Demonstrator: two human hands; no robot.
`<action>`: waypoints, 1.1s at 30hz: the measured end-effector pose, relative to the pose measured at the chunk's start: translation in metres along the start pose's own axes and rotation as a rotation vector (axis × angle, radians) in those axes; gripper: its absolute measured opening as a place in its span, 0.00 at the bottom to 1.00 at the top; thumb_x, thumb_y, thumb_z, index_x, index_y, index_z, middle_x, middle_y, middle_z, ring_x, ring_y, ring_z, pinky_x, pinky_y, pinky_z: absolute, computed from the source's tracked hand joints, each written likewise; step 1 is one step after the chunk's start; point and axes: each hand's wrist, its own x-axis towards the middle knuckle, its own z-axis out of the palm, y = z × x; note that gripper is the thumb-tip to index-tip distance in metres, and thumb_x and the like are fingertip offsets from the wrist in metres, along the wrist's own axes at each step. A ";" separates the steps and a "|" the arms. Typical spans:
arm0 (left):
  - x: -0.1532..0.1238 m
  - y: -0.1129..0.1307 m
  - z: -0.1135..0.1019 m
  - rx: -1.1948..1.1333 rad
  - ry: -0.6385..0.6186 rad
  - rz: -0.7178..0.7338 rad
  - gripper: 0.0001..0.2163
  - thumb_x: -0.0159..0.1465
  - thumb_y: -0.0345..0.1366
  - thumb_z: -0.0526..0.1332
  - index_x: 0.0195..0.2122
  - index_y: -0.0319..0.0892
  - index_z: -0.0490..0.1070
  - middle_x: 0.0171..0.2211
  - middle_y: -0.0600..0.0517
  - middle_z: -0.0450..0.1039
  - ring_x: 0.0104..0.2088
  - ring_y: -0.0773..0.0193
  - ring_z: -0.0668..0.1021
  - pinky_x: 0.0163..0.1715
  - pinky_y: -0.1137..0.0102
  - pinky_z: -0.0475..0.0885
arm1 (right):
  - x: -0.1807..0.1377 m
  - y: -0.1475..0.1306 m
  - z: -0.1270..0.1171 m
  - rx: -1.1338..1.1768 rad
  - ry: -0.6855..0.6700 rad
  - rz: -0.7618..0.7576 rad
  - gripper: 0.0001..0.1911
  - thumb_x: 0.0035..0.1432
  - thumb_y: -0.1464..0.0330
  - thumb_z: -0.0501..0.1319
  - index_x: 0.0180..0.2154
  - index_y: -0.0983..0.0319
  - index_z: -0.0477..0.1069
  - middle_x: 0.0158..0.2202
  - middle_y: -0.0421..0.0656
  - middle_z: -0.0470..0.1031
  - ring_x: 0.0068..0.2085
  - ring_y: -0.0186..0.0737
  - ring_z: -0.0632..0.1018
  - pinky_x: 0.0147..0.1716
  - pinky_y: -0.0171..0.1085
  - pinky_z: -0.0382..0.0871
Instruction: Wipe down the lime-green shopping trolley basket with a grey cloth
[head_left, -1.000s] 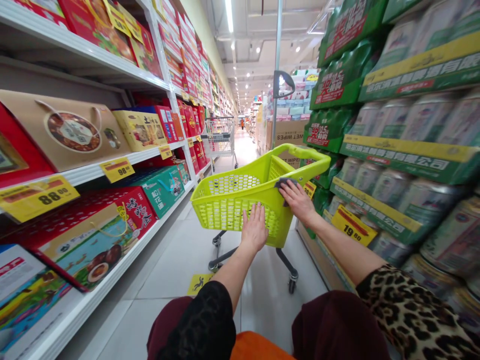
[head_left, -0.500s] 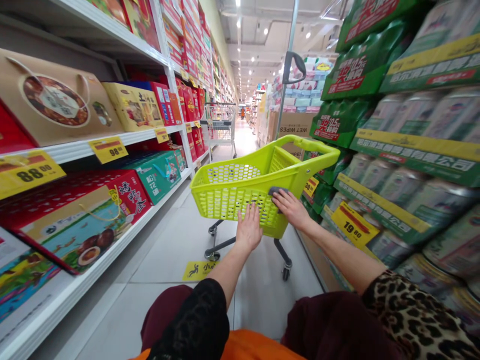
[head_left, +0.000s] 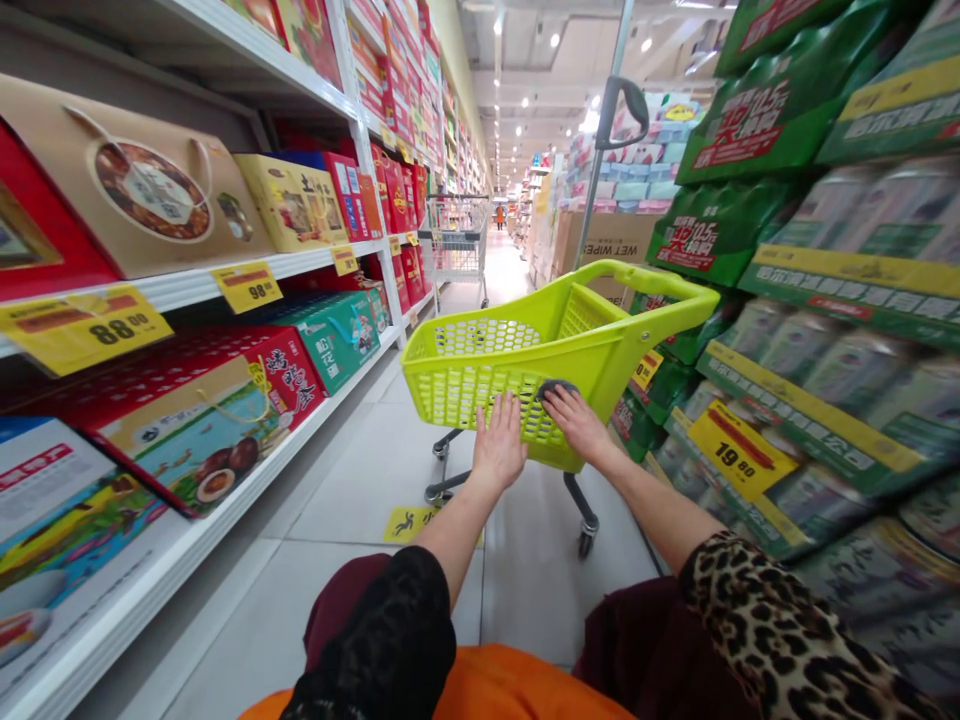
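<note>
A lime-green plastic shopping cart with a perforated basket stands side-on in front of me. My right hand presses a dark grey cloth against the basket's side wall, toward the handle end. Part of the cloth lies hidden under the fingers. My left hand rests with outstretched fingers on or just in front of the same wall, left of the cloth, and holds nothing.
On the left run white shelves with boxed goods and yellow price tags. Stacked can packs line the right. A wire shopping cart stands up the aisle. Behind the green cart rises a metal pole.
My right hand and the cloth have moved a little left along the basket wall, closer to my left hand. The whole view has shifted slightly, with shelves and cart now further right.
</note>
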 end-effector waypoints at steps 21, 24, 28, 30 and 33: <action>-0.004 -0.042 -0.007 0.035 0.008 -0.129 0.32 0.61 0.41 0.51 0.63 0.34 0.43 0.66 0.44 0.39 0.65 0.55 0.45 0.61 0.50 0.43 | 0.038 -0.034 0.008 0.032 -0.036 -0.092 0.24 0.56 0.80 0.49 0.54 0.68 0.65 0.57 0.51 0.64 0.61 0.50 0.59 0.57 0.53 0.58; -0.007 -0.044 -0.006 0.031 -0.008 -0.130 0.32 0.60 0.41 0.51 0.64 0.34 0.43 0.66 0.45 0.39 0.65 0.56 0.45 0.61 0.50 0.43 | 0.025 -0.040 0.016 0.033 -0.083 -0.136 0.22 0.56 0.80 0.50 0.52 0.69 0.67 0.56 0.52 0.66 0.60 0.51 0.62 0.55 0.52 0.60; -0.004 -0.046 -0.003 0.039 -0.012 -0.124 0.32 0.61 0.40 0.51 0.63 0.33 0.43 0.66 0.44 0.39 0.65 0.55 0.45 0.61 0.49 0.43 | 0.043 -0.037 0.001 0.052 -0.008 -0.167 0.22 0.57 0.79 0.50 0.54 0.67 0.65 0.57 0.51 0.64 0.61 0.48 0.59 0.57 0.53 0.58; -0.001 -0.048 -0.002 0.046 -0.009 -0.133 0.32 0.61 0.40 0.50 0.63 0.32 0.43 0.66 0.44 0.40 0.65 0.55 0.45 0.61 0.48 0.43 | 0.065 -0.033 -0.014 0.057 0.082 -0.142 0.23 0.59 0.78 0.49 0.55 0.66 0.62 0.59 0.49 0.62 0.62 0.47 0.56 0.58 0.53 0.56; 0.004 -0.050 -0.005 0.051 -0.010 -0.146 0.31 0.61 0.40 0.50 0.63 0.32 0.43 0.66 0.44 0.39 0.65 0.55 0.45 0.61 0.49 0.42 | 0.099 -0.030 -0.033 0.072 0.183 -0.104 0.23 0.60 0.78 0.48 0.56 0.66 0.61 0.59 0.49 0.61 0.63 0.46 0.54 0.59 0.52 0.53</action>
